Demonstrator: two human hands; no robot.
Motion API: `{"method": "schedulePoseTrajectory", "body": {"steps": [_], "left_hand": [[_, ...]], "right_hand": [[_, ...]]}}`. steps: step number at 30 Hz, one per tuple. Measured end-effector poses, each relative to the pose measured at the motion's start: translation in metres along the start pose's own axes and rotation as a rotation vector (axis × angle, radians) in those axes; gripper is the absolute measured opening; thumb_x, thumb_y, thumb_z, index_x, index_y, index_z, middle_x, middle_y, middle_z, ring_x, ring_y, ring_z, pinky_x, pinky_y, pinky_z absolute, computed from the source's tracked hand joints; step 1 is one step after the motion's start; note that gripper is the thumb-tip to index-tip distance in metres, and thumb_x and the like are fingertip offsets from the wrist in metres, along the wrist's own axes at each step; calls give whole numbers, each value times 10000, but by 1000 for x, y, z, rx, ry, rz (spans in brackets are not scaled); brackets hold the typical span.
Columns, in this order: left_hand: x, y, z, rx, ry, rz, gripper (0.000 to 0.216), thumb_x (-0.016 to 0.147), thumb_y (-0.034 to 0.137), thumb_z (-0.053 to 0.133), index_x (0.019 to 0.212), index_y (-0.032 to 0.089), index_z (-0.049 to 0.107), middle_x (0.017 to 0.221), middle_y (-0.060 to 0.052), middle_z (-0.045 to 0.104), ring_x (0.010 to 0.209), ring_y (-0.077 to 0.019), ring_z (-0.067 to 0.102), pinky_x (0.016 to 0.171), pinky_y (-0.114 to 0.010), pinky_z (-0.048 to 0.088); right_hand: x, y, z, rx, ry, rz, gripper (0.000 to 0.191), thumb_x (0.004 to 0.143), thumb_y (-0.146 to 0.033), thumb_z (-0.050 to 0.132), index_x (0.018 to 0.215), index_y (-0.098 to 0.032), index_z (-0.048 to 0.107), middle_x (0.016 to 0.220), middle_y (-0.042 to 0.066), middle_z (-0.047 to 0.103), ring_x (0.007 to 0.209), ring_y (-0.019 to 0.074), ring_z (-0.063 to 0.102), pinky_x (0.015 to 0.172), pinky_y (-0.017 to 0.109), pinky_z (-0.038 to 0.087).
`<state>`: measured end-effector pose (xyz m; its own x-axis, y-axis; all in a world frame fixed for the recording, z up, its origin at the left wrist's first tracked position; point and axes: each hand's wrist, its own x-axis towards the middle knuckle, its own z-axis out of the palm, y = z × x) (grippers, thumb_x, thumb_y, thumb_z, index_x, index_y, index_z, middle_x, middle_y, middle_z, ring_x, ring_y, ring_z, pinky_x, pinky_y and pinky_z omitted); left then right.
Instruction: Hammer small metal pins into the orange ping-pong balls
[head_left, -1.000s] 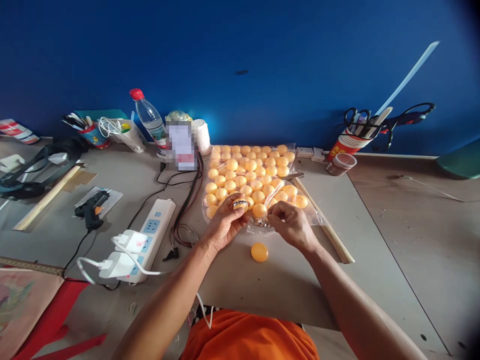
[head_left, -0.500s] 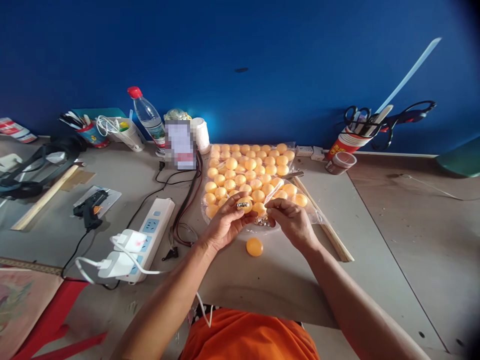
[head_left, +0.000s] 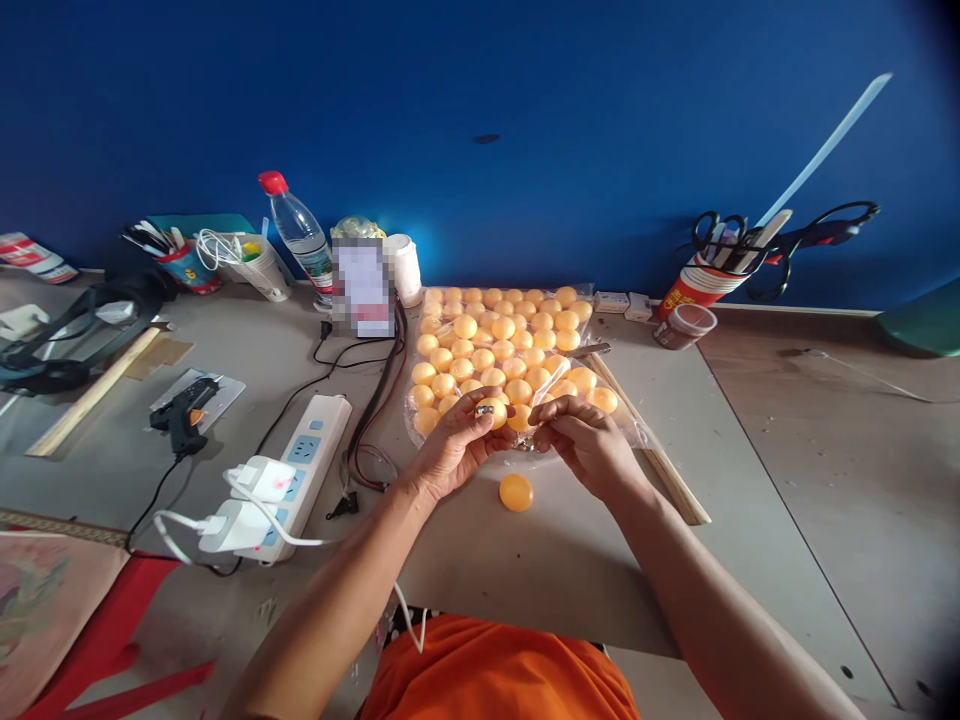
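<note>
One orange ball (head_left: 495,414), gripped in left hand (head_left: 454,444), thumb and fingers curled round it; its shiny strip (head_left: 484,409) runs roughly crosswise. Right hand (head_left: 581,430), just right of the ball, fingertips pinched; contents cannot be told. Plastic bag (head_left: 551,382) of balls beyond. Bottle (head_left: 300,238) and red cup (head_left: 691,289) lettering: unreadable.

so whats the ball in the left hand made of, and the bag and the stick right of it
Orange ball: probably plastic, smooth with a soft sheen. Bag: clear plastic film, judging by its glossy creases and see-through edge. Stick: likely unfinished wood, pale tan and matte.
</note>
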<state>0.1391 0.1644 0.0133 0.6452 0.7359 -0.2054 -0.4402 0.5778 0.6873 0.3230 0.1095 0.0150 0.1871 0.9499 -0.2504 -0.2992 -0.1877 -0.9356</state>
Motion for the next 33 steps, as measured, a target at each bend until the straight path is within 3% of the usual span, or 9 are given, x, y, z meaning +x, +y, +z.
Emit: {"method": "schedulePoseTrajectory", "body": {"steps": [4,9,17,24,28,33], "left_hand": [[0,0,1,-8,19,-17,450,726,231,814,1126,184,615,981,-51,705,753,-138,698,714,-255,531],[1,-1,-1,-4,21,-20,426,733,240,805,1114,179,625,972,-52,702,762,-140,695,718,-260,535],[1,-1,0,9,33,-18,416,728,234,807,1100,174,632,936,-44,700,746,-143,691,719,-271,535],[2,-1,1,27,21,-15,404,728,236,807,1084,171,629,923,-40,691,745,-148,687,706,-277,532],[1,0,1,22,21,-15,419,733,225,796,1113,177,626,916,-35,693,765,-150,688,726,-281,527],[1,-2,1,3,36,-11,451,716,174,770,1143,186,625,937,-32,709,826,-177,711,819,-322,535]], "right_hand": [[4,1,-3,132,-22,135,110,602,-184,662,705,-178,621,716,12,680,504,100,559,533,253,436],[6,0,-6,236,-27,210,198,628,-196,727,818,-161,685,704,14,677,529,101,579,559,250,471],[5,0,-7,181,-44,225,308,649,-293,805,896,-156,681,670,7,664,512,102,554,536,258,448],[2,-6,-2,114,-20,155,337,630,-415,834,723,-182,610,588,-24,609,429,59,416,483,250,384],[1,-8,-1,123,-16,173,305,639,-356,805,848,-163,695,592,-40,563,433,51,373,491,268,393],[1,-7,-2,195,16,179,289,604,-196,711,888,-146,718,715,7,628,558,108,548,567,292,463]]}}
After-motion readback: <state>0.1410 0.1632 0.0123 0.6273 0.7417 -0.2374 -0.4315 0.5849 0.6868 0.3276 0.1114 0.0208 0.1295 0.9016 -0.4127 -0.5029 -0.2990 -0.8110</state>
